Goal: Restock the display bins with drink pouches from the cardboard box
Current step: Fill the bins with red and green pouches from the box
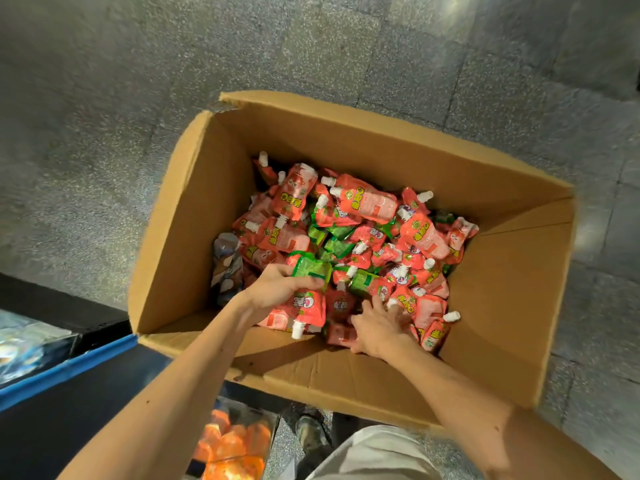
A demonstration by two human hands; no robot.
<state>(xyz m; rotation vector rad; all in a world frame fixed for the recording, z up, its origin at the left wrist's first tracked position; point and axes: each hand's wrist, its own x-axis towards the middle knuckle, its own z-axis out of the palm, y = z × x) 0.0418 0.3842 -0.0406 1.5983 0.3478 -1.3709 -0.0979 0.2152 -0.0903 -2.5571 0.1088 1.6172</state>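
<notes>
Left hand (273, 289) grips several red-and-green spouted plastic drink pouches (308, 310) inside the open brown cardboard box (194, 209). Right hand (377, 329) digs into the pile there, grip unclear. The box is heaped with pouches, so restocking seems far from done. Below the box, a clear plastic bin (252, 412) holds orange packs.

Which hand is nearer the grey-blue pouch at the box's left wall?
Left. The left hand grips pouches just beside the grey-blue pouch; the right hand is farther off, beyond them.

Speckled floor (104, 133) — cardboard box (502, 306)
</notes>
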